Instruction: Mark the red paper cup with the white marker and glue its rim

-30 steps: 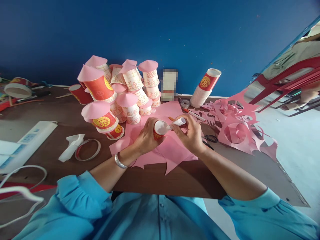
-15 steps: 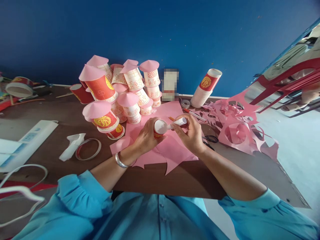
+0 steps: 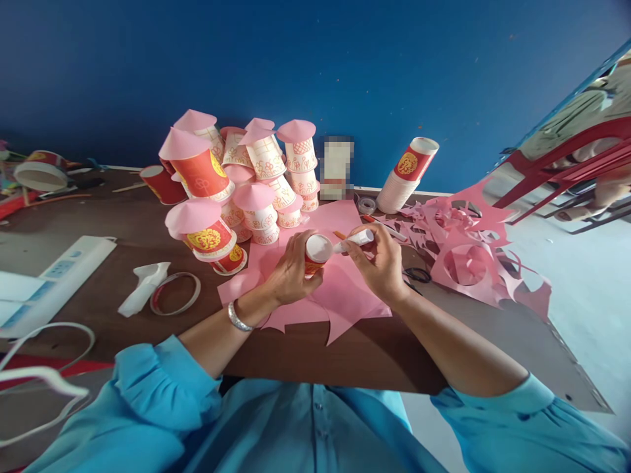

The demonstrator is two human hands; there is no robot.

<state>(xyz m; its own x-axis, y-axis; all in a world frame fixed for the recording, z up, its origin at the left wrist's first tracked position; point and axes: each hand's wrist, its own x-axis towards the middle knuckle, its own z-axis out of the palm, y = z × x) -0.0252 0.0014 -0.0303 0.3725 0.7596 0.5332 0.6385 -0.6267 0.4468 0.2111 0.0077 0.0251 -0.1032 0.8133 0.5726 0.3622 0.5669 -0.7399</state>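
My left hand (image 3: 294,270) is wrapped round a red paper cup (image 3: 315,267), its white round end tipped up towards me. Between the thumb and fingers of my right hand (image 3: 378,263) is a small white glue bottle (image 3: 361,238), lying nearly level. Its narrow nozzle points left and meets the cup's right edge, or comes very close to it. Below both hands spread sheets of pink paper (image 3: 345,292). Left of my left hand stand stacked paper-cup towers (image 3: 257,217) with pink cone roofs.
A tilted stack of paper cups (image 3: 397,190) stands at the back right, beside cut pink scraps (image 3: 468,256). Tape rolls (image 3: 196,289), a white dispenser-like piece (image 3: 144,289) and a power strip (image 3: 64,279) lie left. A red chair (image 3: 557,164) is at right.
The glue bottle and my right hand have shifted slightly right, and the nozzle now sits at the cup's edge instead of over its white end. My left hand keeps its hold on the cup.
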